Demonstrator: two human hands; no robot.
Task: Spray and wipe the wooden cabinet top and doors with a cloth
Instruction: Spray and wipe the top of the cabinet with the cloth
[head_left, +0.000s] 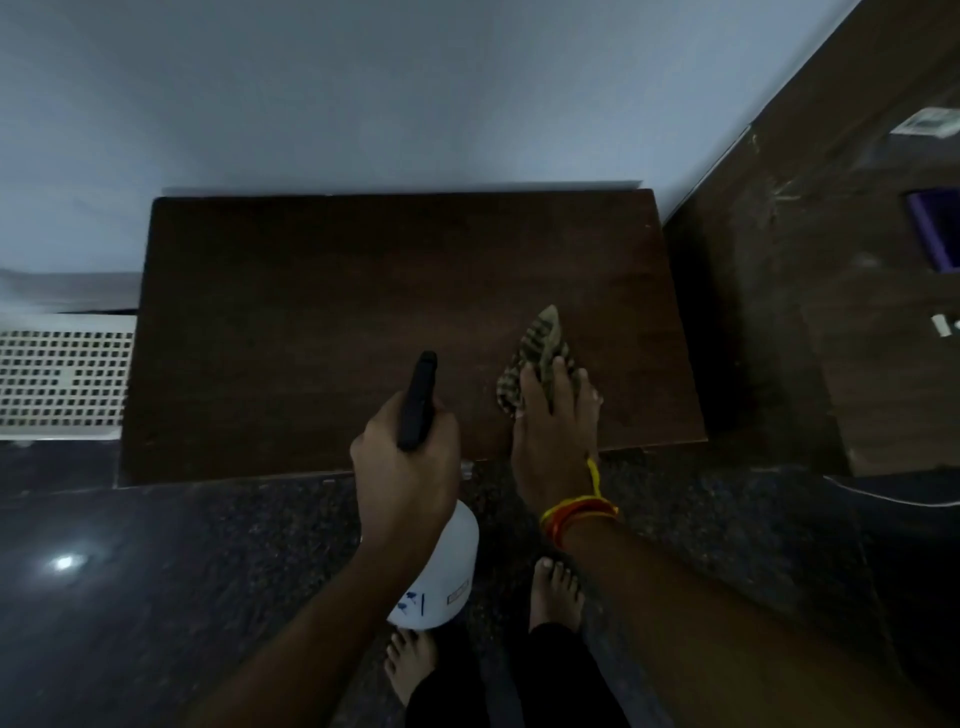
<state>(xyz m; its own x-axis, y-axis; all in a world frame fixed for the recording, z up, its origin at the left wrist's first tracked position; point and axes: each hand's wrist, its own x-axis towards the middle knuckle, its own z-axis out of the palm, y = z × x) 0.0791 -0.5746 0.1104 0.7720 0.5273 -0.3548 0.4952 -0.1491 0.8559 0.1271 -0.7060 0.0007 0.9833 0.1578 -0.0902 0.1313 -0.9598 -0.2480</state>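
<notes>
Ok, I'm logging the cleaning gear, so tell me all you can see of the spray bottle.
The spray bottle has a white, plastic-looking body with small blue and dark markings near its base and a black trigger head pointing over the cabinet top. The left hand grips its neck, holding it above the floor, at the cabinet's front edge.

The cabinet top (332, 312) is dark brown wood, and the cloth (540, 353) on it is striped olive and cream. The spray bottle (447, 566) is white (blue marking low on it) with a black nozzle (418, 400); the wrist thread (576, 512) is yellow and orange.
</notes>
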